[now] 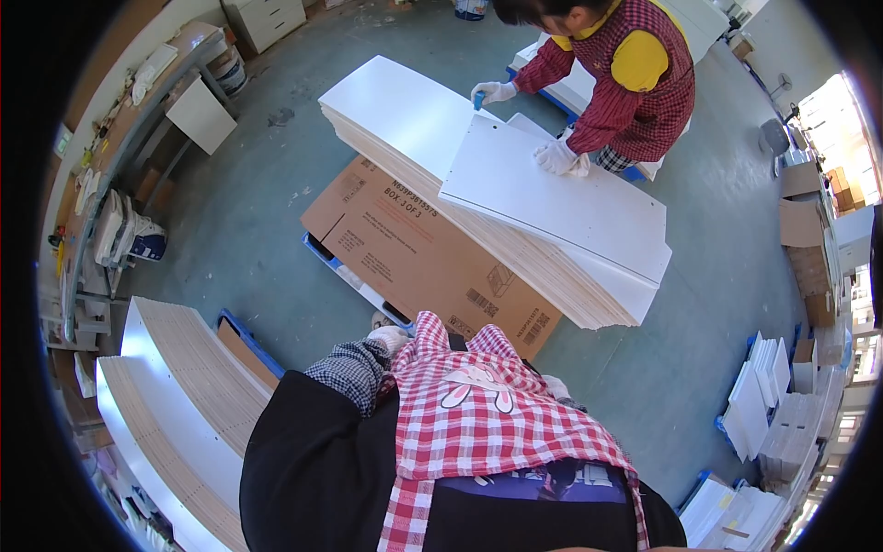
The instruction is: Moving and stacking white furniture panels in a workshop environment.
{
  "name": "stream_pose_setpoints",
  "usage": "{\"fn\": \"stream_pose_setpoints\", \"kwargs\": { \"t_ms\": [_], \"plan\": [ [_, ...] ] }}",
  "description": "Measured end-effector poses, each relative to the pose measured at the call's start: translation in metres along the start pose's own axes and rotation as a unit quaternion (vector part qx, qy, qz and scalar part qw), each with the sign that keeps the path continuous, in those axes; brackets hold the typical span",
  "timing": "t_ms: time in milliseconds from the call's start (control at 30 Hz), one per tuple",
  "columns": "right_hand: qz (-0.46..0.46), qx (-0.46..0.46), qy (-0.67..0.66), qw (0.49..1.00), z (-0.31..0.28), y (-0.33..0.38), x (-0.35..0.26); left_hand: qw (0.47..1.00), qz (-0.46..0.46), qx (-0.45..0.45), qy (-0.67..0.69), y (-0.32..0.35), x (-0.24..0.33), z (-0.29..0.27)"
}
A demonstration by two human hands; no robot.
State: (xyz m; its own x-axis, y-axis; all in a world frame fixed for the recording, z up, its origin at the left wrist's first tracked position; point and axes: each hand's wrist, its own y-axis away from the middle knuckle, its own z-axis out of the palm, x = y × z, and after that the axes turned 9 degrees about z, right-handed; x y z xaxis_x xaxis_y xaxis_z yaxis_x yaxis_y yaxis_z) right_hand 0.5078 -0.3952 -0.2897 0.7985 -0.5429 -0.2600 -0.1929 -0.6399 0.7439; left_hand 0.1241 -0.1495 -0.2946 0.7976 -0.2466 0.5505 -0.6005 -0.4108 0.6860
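My left hand [390,339], in a white glove, is beside the bunched red-and-white checked apron [497,414] at my front; its fingers are mostly hidden. Only a sliver of my gloved right hand [557,387] shows past the apron's right side, its fingers out of sight. Just ahead of me lies a flat brown carton [395,244] on a blue-edged dolly [359,285]. Beyond and partly over it rises a tall stack of white panels [391,106]. The top white panel [561,193] lies skewed across the stack, with small holes near its edges.
Across the stack a co-worker [635,92] in white gloves holds a small blue tool [478,99] and rests the other hand on the skewed panel. Curved-looking panel stacks [175,396] stand at my left. A long workbench [110,175] runs along the left; more panels [759,396] lie right.
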Motion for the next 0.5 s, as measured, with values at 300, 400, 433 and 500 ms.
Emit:
{"fn": "stream_pose_setpoints", "kwargs": {
  "t_ms": [300,400,433,500],
  "plan": [
    [-0.014,0.037,0.008,0.999,0.007,0.002,-0.011,0.997,-0.053,-0.011,0.057,0.006,0.008,-0.018],
    [-0.049,0.048,0.018,0.997,0.007,0.001,-0.017,0.995,-0.067,-0.004,0.078,0.009,0.004,-0.020],
    [-0.061,0.051,0.023,0.997,0.005,0.001,-0.020,0.995,-0.069,-0.004,0.078,0.011,0.005,-0.021],
    [-0.057,0.042,0.039,0.997,0.000,0.001,-0.024,0.996,-0.059,0.003,0.069,0.014,0.008,-0.022]
  ]
}}
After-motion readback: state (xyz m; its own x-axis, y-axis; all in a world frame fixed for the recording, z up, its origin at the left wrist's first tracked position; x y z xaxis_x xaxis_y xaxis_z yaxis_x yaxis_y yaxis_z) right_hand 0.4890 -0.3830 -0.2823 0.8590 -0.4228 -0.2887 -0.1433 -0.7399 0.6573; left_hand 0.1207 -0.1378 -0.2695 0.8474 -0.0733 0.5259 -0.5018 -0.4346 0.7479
